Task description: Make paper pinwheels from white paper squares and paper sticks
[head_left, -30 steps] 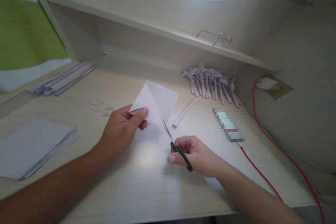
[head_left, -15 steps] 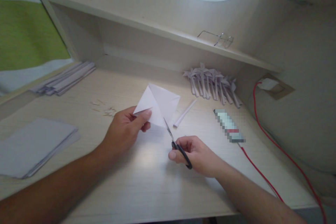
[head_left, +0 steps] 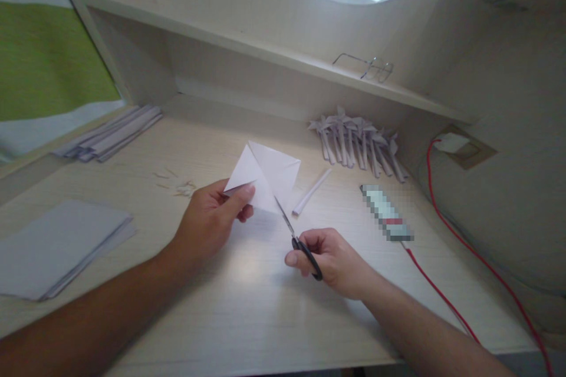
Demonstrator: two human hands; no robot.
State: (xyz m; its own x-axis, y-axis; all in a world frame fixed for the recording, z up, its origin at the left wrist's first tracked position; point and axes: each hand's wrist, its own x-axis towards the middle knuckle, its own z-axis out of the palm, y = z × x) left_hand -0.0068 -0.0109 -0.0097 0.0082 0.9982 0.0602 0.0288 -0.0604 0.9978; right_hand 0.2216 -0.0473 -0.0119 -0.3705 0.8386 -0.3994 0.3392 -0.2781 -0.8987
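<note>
Fingers (head_left: 239,200) of the left hand (head_left: 204,221) pinch the paper square (head_left: 274,168), thumb on top, others underneath; it's held above the desk (head_left: 239,318), creased diagonally, with 1 slit at the thumb side. Clock centred on that square, 12 = back of desk. Right hand (head_left: 331,262) at 5, fingers curled round the black handles of the scissors (head_left: 296,241), blades nearly closed, tips at the square's 5 o'clock edge; can't tell if paper sits between them. 1 paper tube (head_left: 312,192) lies between 3 and 4, phone (head_left: 385,212) further out same bearing. Paper pinwheels (head_left: 354,138) bunched between 2 and 3. Scraps (head_left: 183,188) at 9, paper stack (head_left: 66,244) between 8 and 9.
</note>
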